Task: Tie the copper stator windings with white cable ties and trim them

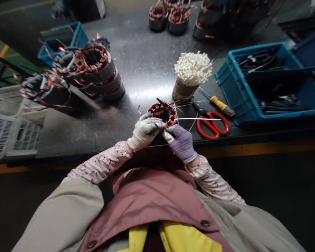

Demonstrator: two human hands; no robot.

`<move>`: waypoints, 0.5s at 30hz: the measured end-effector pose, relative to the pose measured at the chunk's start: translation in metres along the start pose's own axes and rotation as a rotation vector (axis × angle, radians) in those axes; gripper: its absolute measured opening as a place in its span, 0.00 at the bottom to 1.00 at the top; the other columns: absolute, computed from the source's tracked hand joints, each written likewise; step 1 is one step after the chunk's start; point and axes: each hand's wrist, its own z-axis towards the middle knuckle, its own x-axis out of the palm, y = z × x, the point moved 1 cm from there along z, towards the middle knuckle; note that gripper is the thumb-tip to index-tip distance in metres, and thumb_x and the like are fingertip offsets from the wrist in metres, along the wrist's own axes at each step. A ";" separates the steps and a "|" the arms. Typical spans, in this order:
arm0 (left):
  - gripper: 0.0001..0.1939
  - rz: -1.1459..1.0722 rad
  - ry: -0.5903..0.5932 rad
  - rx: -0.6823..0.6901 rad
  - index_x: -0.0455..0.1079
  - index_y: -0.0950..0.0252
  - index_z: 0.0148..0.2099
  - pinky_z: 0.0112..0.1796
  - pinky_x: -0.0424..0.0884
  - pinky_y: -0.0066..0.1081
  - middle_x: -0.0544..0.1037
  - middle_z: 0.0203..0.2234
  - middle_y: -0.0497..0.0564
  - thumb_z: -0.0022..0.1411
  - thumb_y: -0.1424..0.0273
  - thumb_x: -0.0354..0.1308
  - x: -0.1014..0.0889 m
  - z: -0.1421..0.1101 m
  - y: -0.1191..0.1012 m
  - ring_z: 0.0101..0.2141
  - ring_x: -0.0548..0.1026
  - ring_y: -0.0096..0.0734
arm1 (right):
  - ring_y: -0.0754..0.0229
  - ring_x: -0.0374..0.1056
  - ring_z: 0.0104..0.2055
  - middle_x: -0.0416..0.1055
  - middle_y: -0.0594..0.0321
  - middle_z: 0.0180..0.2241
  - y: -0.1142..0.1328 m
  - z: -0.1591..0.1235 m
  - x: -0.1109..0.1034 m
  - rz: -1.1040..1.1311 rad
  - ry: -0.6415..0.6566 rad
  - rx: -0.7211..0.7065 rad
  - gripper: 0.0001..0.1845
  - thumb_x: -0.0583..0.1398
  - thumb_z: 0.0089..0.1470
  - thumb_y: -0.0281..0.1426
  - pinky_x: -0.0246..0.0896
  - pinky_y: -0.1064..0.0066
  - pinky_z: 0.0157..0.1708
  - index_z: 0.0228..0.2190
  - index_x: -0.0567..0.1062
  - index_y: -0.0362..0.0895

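A motor stator (163, 111) with copper windings rests on the dark workbench (144, 63) near its front edge. My left hand (146, 130), in a white knit glove, curls over the stator's near side. My right hand (182, 142), in a purple glove, pinches a small white piece against the left fingers. Thin white sleeving strands (196, 119) stick out from the stator to the right. What the left fingers hold is hidden.
Red-handled scissors (213, 124) and a yellow-handled tool (222, 105) lie to the right. A tub of white sleeves (191, 74) stands behind the stator. Stacked stators (97, 70) sit at left, others at the back. Blue bins (267, 84) hold tools at right; white crates (7, 134) at left.
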 end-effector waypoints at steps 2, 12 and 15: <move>0.08 0.012 0.035 0.004 0.77 0.60 0.39 0.53 0.66 0.35 0.84 0.35 0.46 0.68 0.67 0.56 -0.001 0.001 0.001 0.40 0.81 0.26 | 0.60 0.67 0.29 0.75 0.57 0.29 0.004 0.005 -0.005 -0.223 0.012 -0.111 0.15 0.56 0.62 0.38 0.57 0.70 0.29 0.33 0.78 0.42; 0.11 0.155 0.290 0.053 0.78 0.56 0.46 0.45 0.70 0.32 0.82 0.44 0.48 0.69 0.63 0.54 -0.010 0.015 0.006 0.41 0.79 0.28 | 0.69 0.52 0.17 0.61 0.68 0.16 0.040 0.017 -0.051 0.450 0.109 -0.119 0.17 0.55 0.58 0.32 0.44 0.73 0.19 0.19 0.68 0.43; 0.13 0.334 0.465 0.189 0.75 0.51 0.51 0.41 0.70 0.34 0.81 0.47 0.47 0.69 0.67 0.52 -0.017 0.020 0.002 0.39 0.78 0.31 | 0.69 0.52 0.16 0.59 0.69 0.15 0.034 0.054 -0.042 0.593 0.032 0.119 0.19 0.52 0.60 0.35 0.51 0.74 0.17 0.19 0.66 0.44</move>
